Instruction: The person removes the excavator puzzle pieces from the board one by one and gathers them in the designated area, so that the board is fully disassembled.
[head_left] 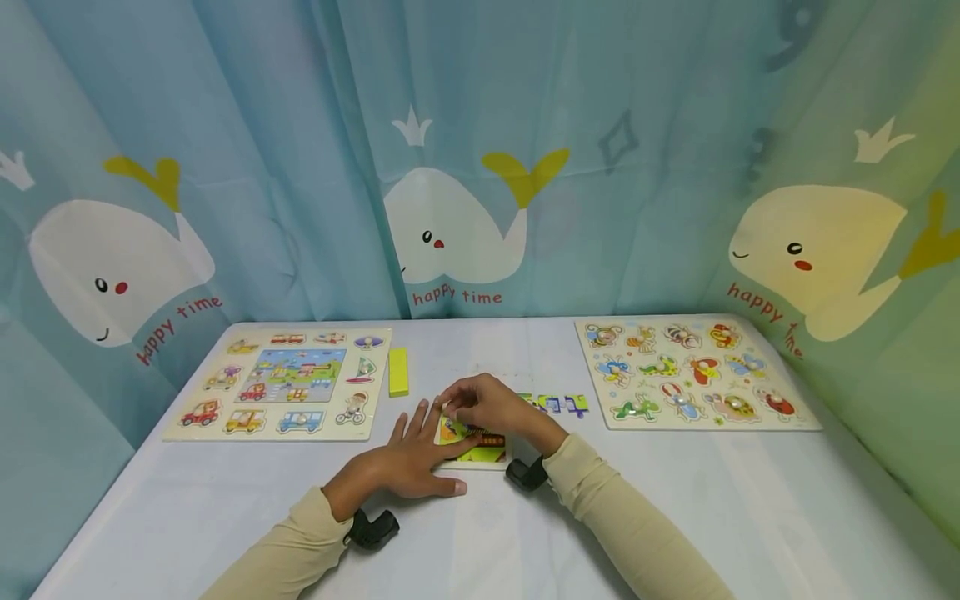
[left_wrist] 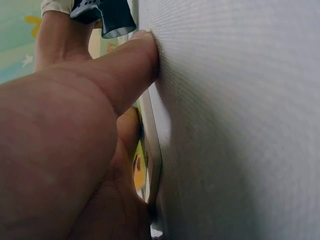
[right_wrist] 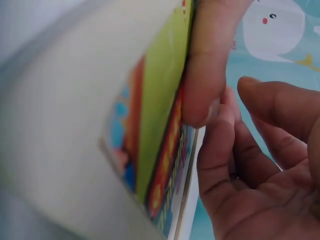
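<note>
A small wooden puzzle board (head_left: 491, 456) with a green and orange picture lies on the table before me. My left hand (head_left: 412, 454) is spread, its fingers resting along the board's left side and across its picture; its thumb touches the table. Over the board's upper left corner, my right hand (head_left: 483, 404) reaches with bent fingers. In the right wrist view, the thumb (right_wrist: 275, 102) of that hand stands apart from its other fingers, which touch the board's far edge. No piece shows between them, though the fingertips' contact is partly hidden.
Several loose jigsaw pieces (head_left: 576, 405) lie right of my right hand. A yellow block (head_left: 398, 372) sits behind, at left. A vehicle puzzle board (head_left: 191, 425) lies at left and an insect puzzle board (head_left: 708, 421) at right. Behind the table hangs a blue curtain (head_left: 300, 167).
</note>
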